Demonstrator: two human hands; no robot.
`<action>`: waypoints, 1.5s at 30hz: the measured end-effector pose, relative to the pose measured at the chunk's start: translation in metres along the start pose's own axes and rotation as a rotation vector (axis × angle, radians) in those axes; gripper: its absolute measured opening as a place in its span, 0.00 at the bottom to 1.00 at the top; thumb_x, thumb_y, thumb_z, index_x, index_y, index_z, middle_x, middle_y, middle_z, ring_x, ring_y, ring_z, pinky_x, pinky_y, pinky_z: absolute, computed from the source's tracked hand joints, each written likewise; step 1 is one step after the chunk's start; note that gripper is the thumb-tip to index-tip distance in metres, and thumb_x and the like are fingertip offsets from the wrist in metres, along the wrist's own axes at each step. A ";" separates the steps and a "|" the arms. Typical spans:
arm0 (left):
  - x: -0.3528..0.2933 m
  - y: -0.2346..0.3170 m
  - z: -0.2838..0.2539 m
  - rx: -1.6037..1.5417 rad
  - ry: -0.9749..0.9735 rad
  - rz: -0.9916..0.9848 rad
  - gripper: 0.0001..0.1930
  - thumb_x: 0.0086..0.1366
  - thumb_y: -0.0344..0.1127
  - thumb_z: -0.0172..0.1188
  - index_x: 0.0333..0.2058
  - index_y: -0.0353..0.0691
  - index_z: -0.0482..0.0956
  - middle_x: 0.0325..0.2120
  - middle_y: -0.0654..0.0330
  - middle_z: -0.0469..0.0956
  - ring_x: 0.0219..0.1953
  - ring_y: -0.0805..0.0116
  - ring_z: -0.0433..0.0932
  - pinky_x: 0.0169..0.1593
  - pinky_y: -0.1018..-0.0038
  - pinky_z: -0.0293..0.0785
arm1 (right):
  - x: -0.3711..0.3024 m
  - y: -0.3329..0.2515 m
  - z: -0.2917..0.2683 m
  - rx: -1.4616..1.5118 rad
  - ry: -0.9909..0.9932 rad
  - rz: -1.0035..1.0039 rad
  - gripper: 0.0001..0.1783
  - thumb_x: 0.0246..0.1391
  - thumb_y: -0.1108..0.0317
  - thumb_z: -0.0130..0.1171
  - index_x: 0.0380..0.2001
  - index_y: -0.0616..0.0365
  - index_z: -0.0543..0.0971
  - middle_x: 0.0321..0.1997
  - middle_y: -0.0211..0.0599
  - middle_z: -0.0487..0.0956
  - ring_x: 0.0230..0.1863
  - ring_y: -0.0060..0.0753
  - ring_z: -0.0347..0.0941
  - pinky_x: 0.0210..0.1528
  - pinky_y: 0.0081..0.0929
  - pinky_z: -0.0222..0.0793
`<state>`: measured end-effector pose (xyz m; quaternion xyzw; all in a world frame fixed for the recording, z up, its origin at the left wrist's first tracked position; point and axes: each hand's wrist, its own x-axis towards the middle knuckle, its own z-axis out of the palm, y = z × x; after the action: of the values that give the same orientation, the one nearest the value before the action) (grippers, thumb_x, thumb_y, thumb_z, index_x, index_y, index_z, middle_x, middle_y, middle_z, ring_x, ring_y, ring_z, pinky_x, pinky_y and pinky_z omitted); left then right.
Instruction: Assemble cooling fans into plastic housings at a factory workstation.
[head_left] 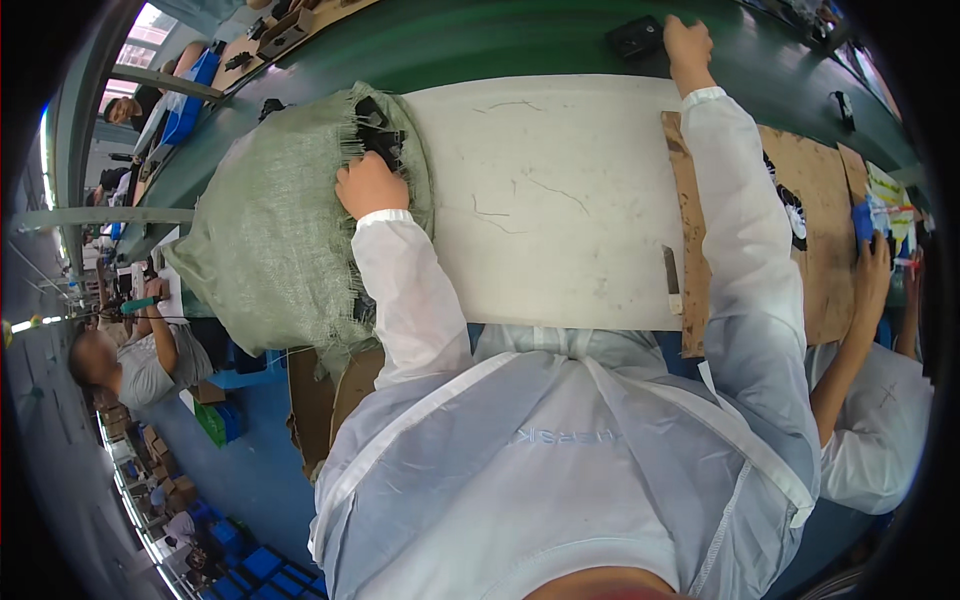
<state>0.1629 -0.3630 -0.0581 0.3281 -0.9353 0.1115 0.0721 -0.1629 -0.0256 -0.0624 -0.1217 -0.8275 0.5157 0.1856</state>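
A green woven sack (pixel 275 225) bulges at the left of a white board, its frayed mouth turned toward the board. Black plastic parts (pixel 378 125) show inside that mouth. My left hand (pixel 372 187) is at the opening, just below these parts, with its fingers curled; what they grip is hidden. Stretched far forward, my right hand (pixel 688 45) has closed fingers at the right end of a black box-shaped plastic part (pixel 635 38), which is over the green belt (pixel 560 45).
The white board (pixel 560 210) lies before me, with a brown wooden board (pixel 830 235) to its right. A co-worker's hand (pixel 873 258) is beyond that. Another black part (pixel 844 110) sits on the belt. An open cardboard box (pixel 325 400) stands below the sack.
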 end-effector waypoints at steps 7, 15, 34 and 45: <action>-0.026 0.039 -0.038 -0.416 0.488 0.339 0.07 0.55 0.35 0.65 0.30 0.39 0.81 0.27 0.59 0.80 0.30 0.60 0.75 0.41 0.69 0.71 | -0.157 -0.057 -0.066 0.209 -0.740 -0.555 0.31 0.50 0.74 0.60 0.60 0.53 0.72 0.56 0.33 0.77 0.49 0.32 0.75 0.51 0.27 0.72; -0.071 0.142 -0.124 -1.459 0.185 0.894 0.08 0.57 0.35 0.65 0.30 0.36 0.82 0.25 0.60 0.81 0.28 0.65 0.74 0.38 0.75 0.71 | -0.196 -0.050 -0.139 0.390 -0.859 -0.676 0.41 0.44 0.70 0.70 0.64 0.53 0.66 0.55 0.37 0.78 0.49 0.34 0.76 0.53 0.30 0.74; -0.118 0.351 -0.065 -0.874 -0.221 0.880 0.15 0.56 0.45 0.64 0.33 0.40 0.86 0.35 0.55 0.83 0.41 0.53 0.75 0.52 0.58 0.62 | -0.184 0.068 -0.310 0.975 -0.202 -0.268 0.48 0.54 0.37 0.59 0.67 0.57 0.58 0.53 0.55 0.77 0.39 0.24 0.77 0.27 0.13 0.71; -0.109 0.362 -0.060 -1.287 0.068 0.835 0.09 0.59 0.43 0.62 0.30 0.45 0.84 0.30 0.58 0.75 0.37 0.55 0.70 0.49 0.60 0.61 | -0.183 0.060 -0.300 0.863 -0.151 -0.262 0.46 0.57 0.35 0.54 0.65 0.60 0.59 0.50 0.51 0.78 0.34 0.21 0.75 0.26 0.13 0.68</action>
<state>0.0232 -0.0077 -0.0807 -0.1628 -0.8595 -0.4267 0.2295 0.1329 0.1718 -0.0300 0.1105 -0.5567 0.7928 0.2220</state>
